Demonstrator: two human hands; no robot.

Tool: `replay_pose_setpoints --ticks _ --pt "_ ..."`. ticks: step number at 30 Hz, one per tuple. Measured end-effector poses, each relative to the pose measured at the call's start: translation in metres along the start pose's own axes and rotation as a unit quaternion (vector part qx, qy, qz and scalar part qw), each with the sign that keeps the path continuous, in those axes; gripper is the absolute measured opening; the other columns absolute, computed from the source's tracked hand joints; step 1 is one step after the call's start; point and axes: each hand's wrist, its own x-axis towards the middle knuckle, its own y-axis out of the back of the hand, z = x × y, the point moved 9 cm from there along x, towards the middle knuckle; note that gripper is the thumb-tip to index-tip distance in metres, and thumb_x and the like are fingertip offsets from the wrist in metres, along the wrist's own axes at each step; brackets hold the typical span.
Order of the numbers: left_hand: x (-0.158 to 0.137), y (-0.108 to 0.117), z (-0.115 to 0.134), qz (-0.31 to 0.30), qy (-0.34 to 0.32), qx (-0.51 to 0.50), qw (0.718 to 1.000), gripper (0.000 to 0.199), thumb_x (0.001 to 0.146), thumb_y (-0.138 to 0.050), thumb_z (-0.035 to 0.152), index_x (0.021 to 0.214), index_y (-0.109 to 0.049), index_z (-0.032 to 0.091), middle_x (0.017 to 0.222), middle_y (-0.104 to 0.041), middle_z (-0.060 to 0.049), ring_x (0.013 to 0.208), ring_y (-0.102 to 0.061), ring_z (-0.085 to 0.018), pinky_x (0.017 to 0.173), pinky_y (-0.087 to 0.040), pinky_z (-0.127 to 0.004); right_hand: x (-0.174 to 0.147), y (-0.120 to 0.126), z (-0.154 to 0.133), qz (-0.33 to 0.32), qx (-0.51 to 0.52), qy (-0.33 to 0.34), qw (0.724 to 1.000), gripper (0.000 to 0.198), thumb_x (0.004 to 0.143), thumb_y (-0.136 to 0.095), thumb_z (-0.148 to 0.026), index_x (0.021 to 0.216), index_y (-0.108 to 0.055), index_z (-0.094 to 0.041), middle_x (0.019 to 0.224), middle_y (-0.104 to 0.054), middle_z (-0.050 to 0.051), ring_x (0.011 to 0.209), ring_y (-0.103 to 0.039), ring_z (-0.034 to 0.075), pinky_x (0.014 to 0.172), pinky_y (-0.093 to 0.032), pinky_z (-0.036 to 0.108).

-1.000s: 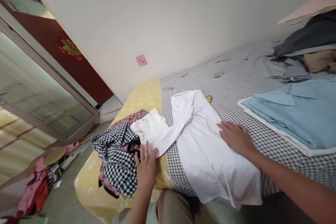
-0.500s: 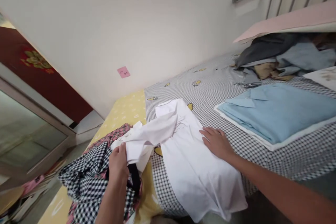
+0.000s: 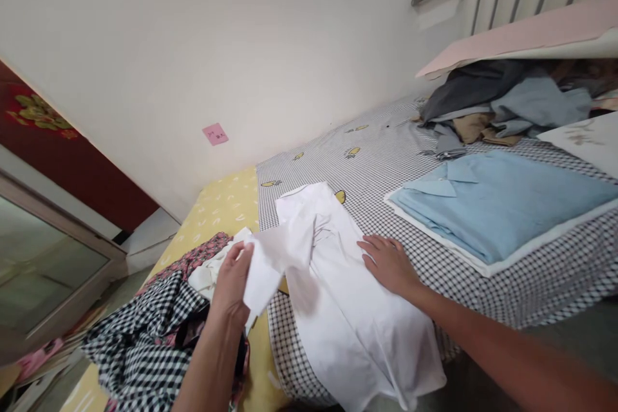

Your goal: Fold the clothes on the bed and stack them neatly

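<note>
Fingers (image 3: 240, 257) of the left hand (image 3: 232, 283) pinch the end of a white sleeve (image 3: 270, 257) and hold it lifted above the bed, while the right hand (image 3: 389, 264) lies flat with its fingers slightly spread on the middle of the white shirt (image 3: 347, 315). That shirt lies spread on a black-and-white checked sheet (image 3: 483, 290) over a yellow sheet (image 3: 226, 203), its long axis running from the collar, which points toward the white wall (image 3: 241, 45), down to the hem hanging over the near edge of the bed. Left of it sits a heap of checked and floral clothes (image 3: 145, 341). A folded blue shirt (image 3: 497, 203) rests to the right, with a pile of grey and tan clothes (image 3: 492, 103) behind it. A pink note (image 3: 215, 134) sticks to the wall; what lies on the floor at far left is too blurred to tell.
</note>
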Motion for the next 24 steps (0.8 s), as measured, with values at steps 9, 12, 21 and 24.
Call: replay_pose_setpoints --ticks 9,12,21,24 --pt "-0.086 -0.149 -0.068 -0.322 -0.248 0.616 0.675 0.026 0.088 -0.053 0.012 0.095 -0.073 0.027 0.083 -0.073 -0.006 0.08 -0.07 -0.024 0.075 -0.048 -0.034 -0.001 0.001 0.001 0.004 0.0 0.003 1.0 0.04 0.099 -0.042 -0.027 0.131 -0.066 -0.027 0.142 -0.064 0.007 0.133 -0.052 0.027 0.111 -0.033 0.051" --pt "-0.123 -0.171 -0.106 -0.404 -0.272 0.631 0.604 0.027 0.093 -0.048 0.012 0.096 -0.072 0.023 0.086 -0.073 -0.009 0.078 -0.07 -0.024 0.07 -0.048 -0.035 -0.001 0.002 0.0 0.004 -0.003 0.003 1.0 0.039 0.099 -0.042 -0.027 0.13 -0.066 -0.028 0.142 -0.064 0.007 0.133 -0.052 0.027 0.111 -0.032 0.051" --pt "-0.149 -0.162 -0.12 -0.228 -0.301 0.624 0.685 0.058 0.089 -0.068 0.032 0.144 -0.051 0.028 0.113 -0.066 -0.011 0.101 -0.064 -0.028 0.087 -0.052 -0.044 -0.001 0.006 0.0 0.005 0.003 -0.004 1.0 0.04 0.099 -0.041 -0.027 0.129 -0.067 -0.029 0.14 -0.065 0.007 0.132 -0.053 0.027 0.11 -0.033 0.052" --pt "-0.187 -0.135 -0.14 -0.175 -0.333 0.545 0.75 0.05 0.092 -0.062 0.025 0.141 -0.056 0.032 0.124 -0.066 -0.011 0.111 -0.062 -0.029 0.098 -0.051 -0.049 -0.001 0.009 -0.001 -0.001 0.004 -0.006 1.0 0.038 0.099 -0.042 -0.027 0.128 -0.067 -0.028 0.14 -0.065 0.007 0.131 -0.053 0.027 0.109 -0.033 0.05"
